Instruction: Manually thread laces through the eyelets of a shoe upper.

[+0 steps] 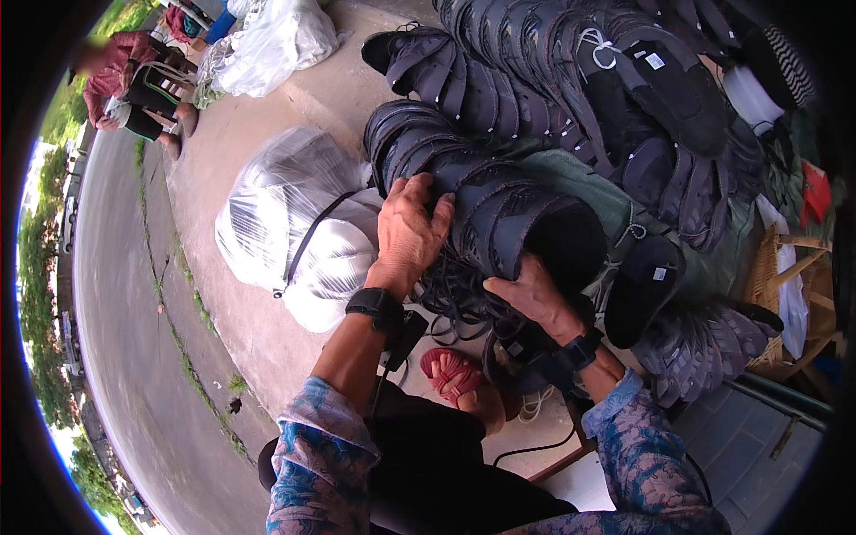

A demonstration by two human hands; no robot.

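Observation:
A long row of nested black shoe uppers (pixel 486 192) lies in front of me, its open end toward me and to the right. My left hand (pixel 412 230) grips the row's left side, with bent fingers and thumb pressed against the uppers. At the near end, my right hand (pixel 542 301) holds the last upper by its lower rim; some of its fingers are hidden. Dark laces (pixel 459 299) hang in a tangle below the row, between my hands. A single black upper with a white label (pixel 646 290) lies to the right of my right hand.
More rows of nested dark uppers (pixel 499 94) are heaped at the far right. A clear plastic bag with white contents (pixel 299 227) stands at left on the concrete. A woven stool (pixel 802 294) is at right. A seated person (pixel 134 85) is at the far left.

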